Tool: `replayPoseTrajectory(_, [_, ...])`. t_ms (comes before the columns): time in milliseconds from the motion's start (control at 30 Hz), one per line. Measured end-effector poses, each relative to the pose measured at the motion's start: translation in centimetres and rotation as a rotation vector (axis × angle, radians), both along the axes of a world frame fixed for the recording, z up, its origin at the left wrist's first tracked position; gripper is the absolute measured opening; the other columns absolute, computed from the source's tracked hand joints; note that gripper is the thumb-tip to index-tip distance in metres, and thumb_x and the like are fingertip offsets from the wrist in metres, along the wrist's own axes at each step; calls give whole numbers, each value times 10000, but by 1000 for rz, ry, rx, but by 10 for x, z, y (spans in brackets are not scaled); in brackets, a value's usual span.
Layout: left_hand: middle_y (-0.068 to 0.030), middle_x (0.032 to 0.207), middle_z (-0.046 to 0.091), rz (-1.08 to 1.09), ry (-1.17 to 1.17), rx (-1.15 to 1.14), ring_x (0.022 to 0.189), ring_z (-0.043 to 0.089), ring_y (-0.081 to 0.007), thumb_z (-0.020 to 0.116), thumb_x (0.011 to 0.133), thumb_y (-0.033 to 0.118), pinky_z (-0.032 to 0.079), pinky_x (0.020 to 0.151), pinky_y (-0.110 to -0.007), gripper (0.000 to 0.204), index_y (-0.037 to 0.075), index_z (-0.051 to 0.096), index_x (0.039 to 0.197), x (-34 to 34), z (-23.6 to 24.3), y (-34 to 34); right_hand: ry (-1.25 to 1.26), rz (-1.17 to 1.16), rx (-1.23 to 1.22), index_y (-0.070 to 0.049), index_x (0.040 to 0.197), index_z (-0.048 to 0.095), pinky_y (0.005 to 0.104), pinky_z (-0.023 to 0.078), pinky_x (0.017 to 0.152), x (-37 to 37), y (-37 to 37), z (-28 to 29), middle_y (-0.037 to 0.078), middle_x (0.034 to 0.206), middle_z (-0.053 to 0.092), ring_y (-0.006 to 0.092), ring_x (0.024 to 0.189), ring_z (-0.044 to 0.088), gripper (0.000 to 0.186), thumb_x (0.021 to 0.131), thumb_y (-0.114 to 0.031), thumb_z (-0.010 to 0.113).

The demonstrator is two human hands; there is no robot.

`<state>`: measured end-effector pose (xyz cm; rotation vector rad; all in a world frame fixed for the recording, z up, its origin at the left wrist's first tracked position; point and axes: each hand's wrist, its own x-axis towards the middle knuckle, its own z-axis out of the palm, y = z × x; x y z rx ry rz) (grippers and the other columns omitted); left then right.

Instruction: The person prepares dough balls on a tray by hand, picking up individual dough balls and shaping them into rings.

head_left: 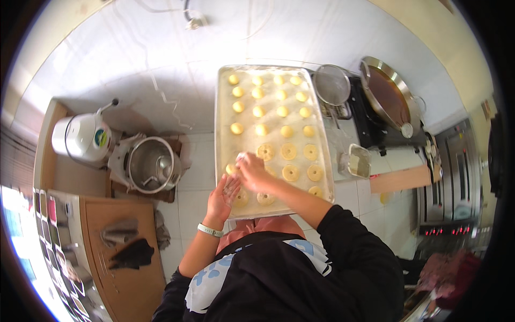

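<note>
A large metal tray (220,107) dusted with flour holds pale yellow pieces of dough. In its far rows are smooth round dough balls (261,129). Nearer rows hold flattened dough rings (291,173) with a small hole in the middle. Over the near left part of the tray, my right hand (253,173) is closed, its fingers curled against a dough ball (232,169). My left hand (221,199) is just below, palm turned up and fingers stretched toward the same ball. White flour marks the fingers. My right hand hides part of the dough rings beneath it.
Right of the tray are a strainer (332,85) and a wide pan of brown liquid (389,94) on a black stove (365,121). A clear plastic container (358,161) sits nearer. To the left stand a mixer bowl (152,165) and a white appliance (80,137).
</note>
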<state>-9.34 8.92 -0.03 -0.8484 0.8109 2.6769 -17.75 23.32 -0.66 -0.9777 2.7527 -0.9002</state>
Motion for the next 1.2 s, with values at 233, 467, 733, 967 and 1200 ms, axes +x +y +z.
replayPoseTrajectory(233, [-41,899,626,-117,117,-237,806,597,-124,598,891,165,466,701,-237,170,24,596,985,-30,18,36,410,-218,-20,-54,1018,543,480,288,928,38,27,45,130,1183,477,296,1160,423,305,762,-190,640])
replayPoseTrajectory(467, [-66,954,631,-418,456,-189,878,591,-125,554,920,205,470,754,-244,234,-3,593,1020,-53,36,71,412,-523,-95,-63,1037,551,497,334,896,63,64,74,139,1276,453,309,1213,397,269,809,-197,599])
replayPoseTrajectory(733, [-128,1007,625,-722,735,-355,950,609,-180,541,922,163,497,837,-278,283,-65,558,1090,-53,69,126,-85,-677,-757,12,1025,555,385,471,731,81,134,111,201,846,620,343,813,610,274,765,-72,573])
replayPoseTrajectory(967, [-133,1002,625,-705,848,-351,927,605,-162,563,884,44,485,826,-262,247,-93,551,1089,-48,100,167,157,-657,-778,22,955,625,356,482,745,95,170,118,182,873,632,314,819,615,268,703,-67,613])
replayPoseTrajectory(1200, [-139,1003,619,-733,743,-312,927,603,-171,571,893,90,481,832,-275,262,-99,553,1073,-37,109,216,87,-703,-895,22,977,624,316,504,721,122,220,125,149,865,638,248,782,630,292,721,-110,669])
